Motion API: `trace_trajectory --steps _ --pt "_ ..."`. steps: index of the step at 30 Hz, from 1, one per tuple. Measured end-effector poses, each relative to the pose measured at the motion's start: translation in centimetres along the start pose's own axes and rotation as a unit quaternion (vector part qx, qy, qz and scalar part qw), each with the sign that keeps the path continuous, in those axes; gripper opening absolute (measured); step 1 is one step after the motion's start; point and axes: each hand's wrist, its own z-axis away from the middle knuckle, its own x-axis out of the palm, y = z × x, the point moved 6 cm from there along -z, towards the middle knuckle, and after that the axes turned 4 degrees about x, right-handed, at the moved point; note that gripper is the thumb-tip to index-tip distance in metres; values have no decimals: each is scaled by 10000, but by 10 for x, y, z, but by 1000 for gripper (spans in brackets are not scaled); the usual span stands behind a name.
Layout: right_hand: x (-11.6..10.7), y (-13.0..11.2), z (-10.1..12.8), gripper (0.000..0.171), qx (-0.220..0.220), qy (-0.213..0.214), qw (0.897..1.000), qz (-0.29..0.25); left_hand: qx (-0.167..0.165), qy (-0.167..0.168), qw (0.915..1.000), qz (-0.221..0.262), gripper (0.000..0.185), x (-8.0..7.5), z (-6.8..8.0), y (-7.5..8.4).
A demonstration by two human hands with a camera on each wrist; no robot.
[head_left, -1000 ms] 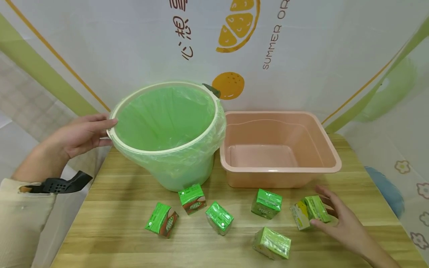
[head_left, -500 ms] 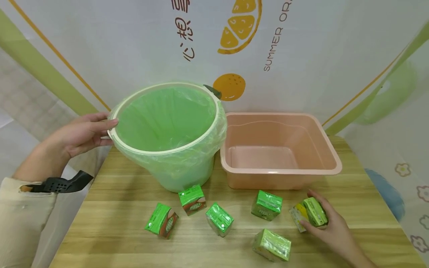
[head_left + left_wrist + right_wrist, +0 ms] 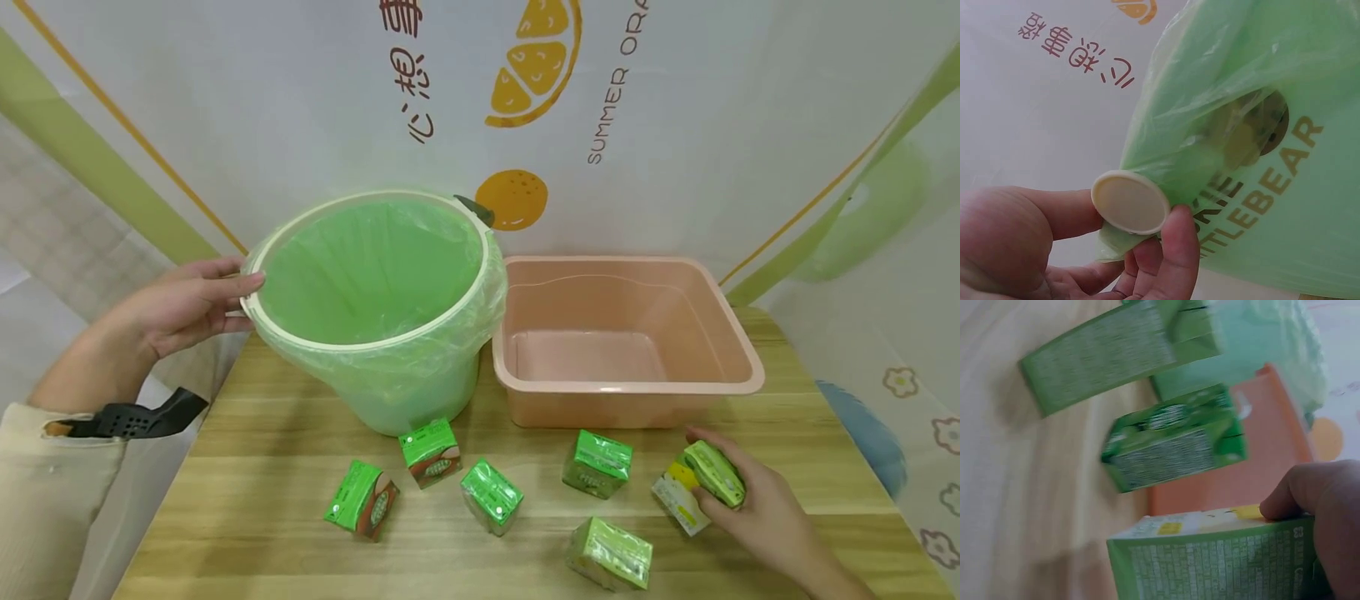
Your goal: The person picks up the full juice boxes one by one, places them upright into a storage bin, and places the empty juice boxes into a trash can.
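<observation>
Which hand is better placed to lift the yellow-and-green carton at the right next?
Probably the right hand: it grips the yellow-and-green carton. The left hand is well away from it, holding the green bin by its rim.

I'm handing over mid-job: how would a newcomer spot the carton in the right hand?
Find the pink basin at the back. In front of its right end, the right hand grips the carton. Unlike the neighbouring cartons, it shows a yellow-and-white side.
</observation>
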Motion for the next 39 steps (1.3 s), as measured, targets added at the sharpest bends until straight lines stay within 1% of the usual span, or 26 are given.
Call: trace_trajectory --steps 4,9,13,17,19,22,27,32,35,37,39 --pt "-17 -20 -4 78 -191 -114 9997 -118 -37 32 10000 -86 24 -1 1 -1" --pt "-38 -50 -15 82 -639 -137 9978 -69 -13 15 10000 -1 25 0 1 -1" --pt "-53 -77 -28 82 -983 -129 9950 -86 24 22 10000 35 26 -1 2 -2" --pt "-64 -102 -45 81 -1074 -211 9940 54 51 4 10000 67 26 -1 2 -2" --pt "-66 -114 -53 80 -1076 -297 9936 156 62 -27 9999 89 26 0 2 -2" --pt "-66 -132 -66 78 -1225 -469 9913 77 88 -67 9999 123 26 0 1 -2" --pt "-69 -165 -88 75 -1735 -557 9831 -199 134 -134 9997 178 27 0 0 -2" --pt "-73 -200 -108 71 -2020 -607 9774 -133 166 -175 9995 214 27 0 0 -2" --pt "-72 -219 -121 67 -2023 -794 9760 -104 183 -198 9994 200 28 1 0 -2" --pt "-71 -230 -129 66 -1863 -946 9778 -152 182 -215 9994 196 28 1 0 -1" --pt "-68 -239 -137 64 -1695 -1073 9791 -330 182 -234 9994 179 29 1 0 -1"
